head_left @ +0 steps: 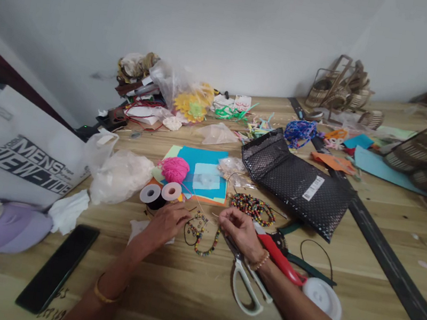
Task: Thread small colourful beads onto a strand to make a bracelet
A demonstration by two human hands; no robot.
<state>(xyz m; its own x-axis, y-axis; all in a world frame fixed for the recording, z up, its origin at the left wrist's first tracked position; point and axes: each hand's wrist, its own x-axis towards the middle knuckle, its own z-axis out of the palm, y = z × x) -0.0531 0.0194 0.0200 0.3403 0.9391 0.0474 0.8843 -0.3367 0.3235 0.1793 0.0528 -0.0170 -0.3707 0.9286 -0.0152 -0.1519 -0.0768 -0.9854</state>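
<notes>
Beads strung at a cluttered wooden table [184, 296]
A beaded strand [206, 245] is pinched by the right hand [240, 232]; the left hand [165, 224] is curled, its hold unclear; white-handled scissors [246, 287] lie beside

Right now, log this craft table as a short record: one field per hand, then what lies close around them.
left hand: resting on the wooden table, fingers by a short curved strand of multicoloured beads
right hand: pinching a thin thread at that strand's end
near left hand: two thread spools with white ends, pink yarn ball, black phone
near right hand: white-handled scissors, red-handled pliers, pile of multicoloured bead strings
</notes>
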